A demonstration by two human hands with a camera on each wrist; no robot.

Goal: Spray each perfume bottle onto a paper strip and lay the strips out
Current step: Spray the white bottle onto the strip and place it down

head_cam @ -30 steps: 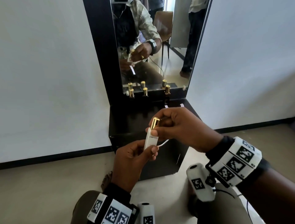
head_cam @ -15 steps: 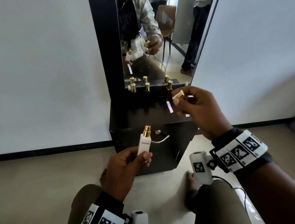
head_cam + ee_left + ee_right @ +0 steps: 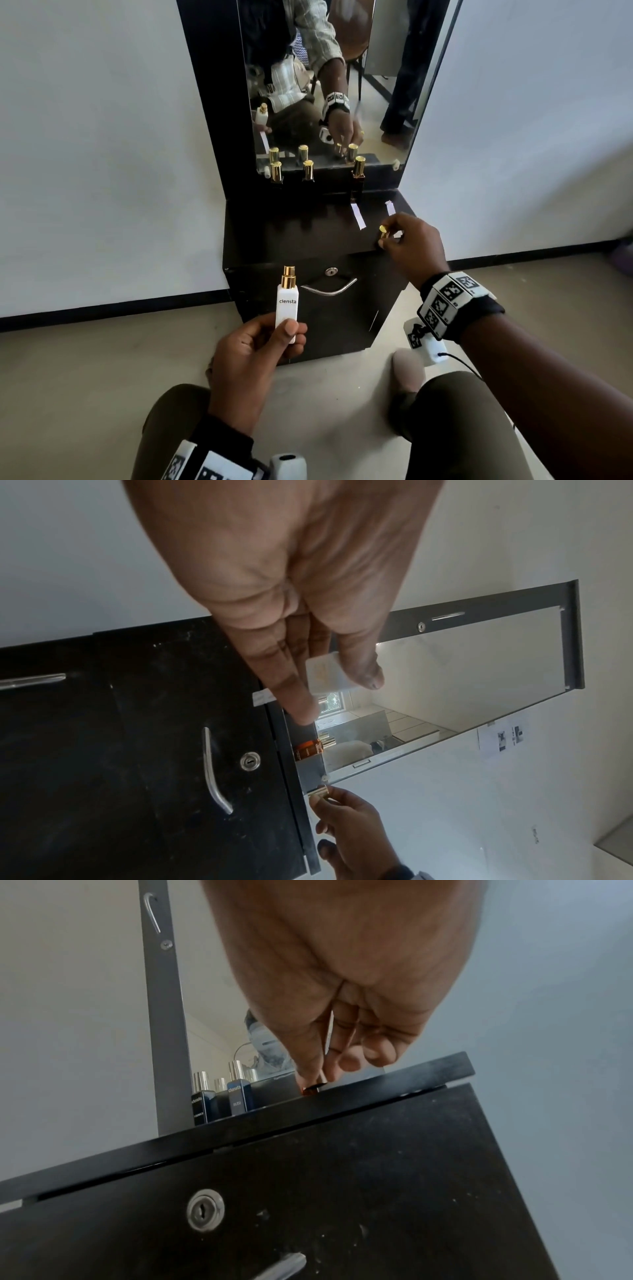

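Observation:
My left hand (image 3: 274, 342) grips a white perfume bottle (image 3: 287, 308) upright in front of the cabinet, its gold spray head bare. The left wrist view shows thumb and fingers (image 3: 363, 674) round the white bottle (image 3: 325, 673). At the front right of the black cabinet top (image 3: 291, 236), my right hand (image 3: 385, 240) pinches the gold cap (image 3: 383, 231) low against the surface. The gold cap (image 3: 313, 1089) touches the top's edge in the right wrist view. Two white paper strips (image 3: 358, 216) (image 3: 389, 208) lie flat just beyond that hand.
Three gold-capped dark bottles (image 3: 276, 173) (image 3: 308, 170) (image 3: 358, 171) stand along the mirror (image 3: 325, 85) at the back. The cabinet door has a metal handle (image 3: 329, 291) and a lock (image 3: 331, 271). White walls flank the cabinet. My knees are on the floor below.
My right hand pulled the gold cap off the white bottle and carried it right, down to the cabinet top. The left hand kept hold of the bottle.

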